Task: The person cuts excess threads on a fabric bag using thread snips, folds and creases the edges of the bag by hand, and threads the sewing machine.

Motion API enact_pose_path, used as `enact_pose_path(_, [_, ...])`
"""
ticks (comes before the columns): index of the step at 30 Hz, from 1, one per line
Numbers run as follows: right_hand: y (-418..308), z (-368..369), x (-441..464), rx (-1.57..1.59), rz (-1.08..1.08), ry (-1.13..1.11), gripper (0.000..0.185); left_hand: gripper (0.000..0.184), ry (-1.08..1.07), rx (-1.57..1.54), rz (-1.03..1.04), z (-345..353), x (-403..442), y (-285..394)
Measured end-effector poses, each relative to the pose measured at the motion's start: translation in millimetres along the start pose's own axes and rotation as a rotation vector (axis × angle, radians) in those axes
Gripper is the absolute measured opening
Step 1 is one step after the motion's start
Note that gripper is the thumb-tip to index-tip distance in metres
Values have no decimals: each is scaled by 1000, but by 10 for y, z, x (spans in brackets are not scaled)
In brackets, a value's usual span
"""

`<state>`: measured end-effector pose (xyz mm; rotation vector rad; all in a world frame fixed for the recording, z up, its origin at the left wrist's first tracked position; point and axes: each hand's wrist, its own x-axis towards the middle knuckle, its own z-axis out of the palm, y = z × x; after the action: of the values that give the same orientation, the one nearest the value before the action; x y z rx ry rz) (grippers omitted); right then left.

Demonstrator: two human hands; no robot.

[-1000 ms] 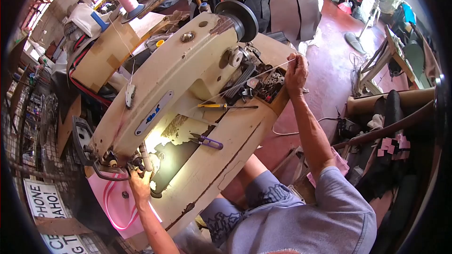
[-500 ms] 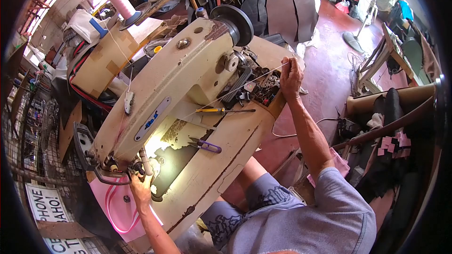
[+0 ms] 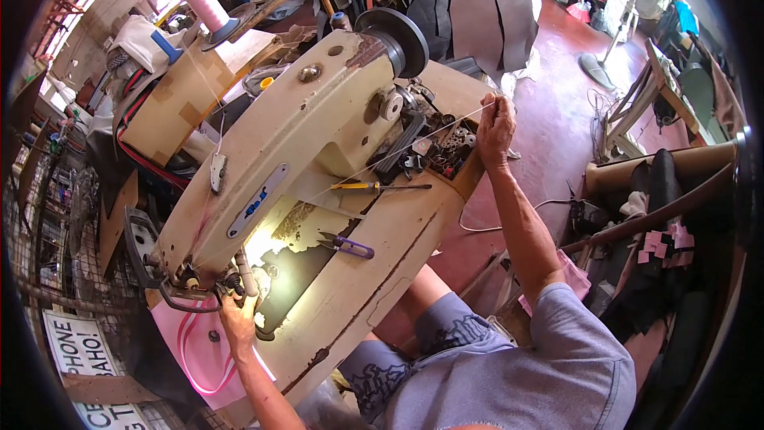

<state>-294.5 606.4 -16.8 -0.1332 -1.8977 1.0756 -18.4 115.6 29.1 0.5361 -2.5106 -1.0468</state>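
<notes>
A worn cream sewing machine [image 3: 263, 143] stretches across the table. My right hand [image 3: 496, 131] is closed in a pinch on a white thread [image 3: 426, 137], which runs taut down and left past the machine arm. At the needle end, my left hand [image 3: 237, 320] has its fingers bent up by the presser foot area; what they grip there is hidden. Under that hand lies a pink piece of material [image 3: 187, 342] with darker pink strips. Purple-handled thread snips [image 3: 350, 247] and a yellow-handled screwdriver [image 3: 358, 186] rest on the machine bed.
Thread cones, one of them pink [image 3: 208, 6], stand on a rack behind the machine. An open compartment of small parts [image 3: 450, 147] is beside my right hand. The black handwheel [image 3: 394, 36] sticks out at the far end. Dark material sheets [image 3: 477, 8] hang behind.
My right hand has shifted slightly to the right, still pinching the taut thread. My left hand stays almost in the same place by the needle end.
</notes>
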Motion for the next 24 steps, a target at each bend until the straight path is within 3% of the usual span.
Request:
enact_pose_path(5, [78, 41, -18, -35, -34, 22, 18, 19, -12, 88, -7, -18, 25, -235])
enact_pose_path(6, [441, 116, -19, -49, -85, -22, 9, 17, -68, 58, -20, -40, 16, -98])
enact_pose_path(7, [568, 57, -112, -302, -189, -144, 29, 30, -49, -43, 71, 28, 72, -584])
enact_pose_path(8, [1080, 197, -152, -338, -332, -107, 48, 24, -138, -192, -43, 21, 41, -442])
enact_pose_path(9, [1578, 324, -191, -380, -474, -59, 69, 15, -141, -65, 131, 17, 35, -384])
enact_pose_path(10, [1539, 317, -140, -155, -447, -82, 55, 11, -96, -449, -146, 52, -77, -121])
enact_pose_path(11, [1641, 364, -66, -8, -368, -72, 36, 8, -157, -446, -73, 15, -27, -134])
enact_pose_path(12, [1184, 202, 27, 92, -38, -181, 28, 12, -230, -361, -132, -32, -1, -94])
enact_pose_path(14, [1170, 162, 123, -91, -95, -150, 31, 13, -195, -272, -96, -52, 6, -45])
enact_pose_path(16, [990, 128, 121, -124, -90, -115, 32, 15, -94, -206, 147, -54, 12, -9])
enact_pose_path(17, [933, 123, 113, -110, -65, -121, 33, 23, -199, -104, -19, -93, 38, -25])
enact_pose_path(24, [848, 105, 124, -147, -51, -121, 37, 28, -185, -136, 33, -53, 57, -115])
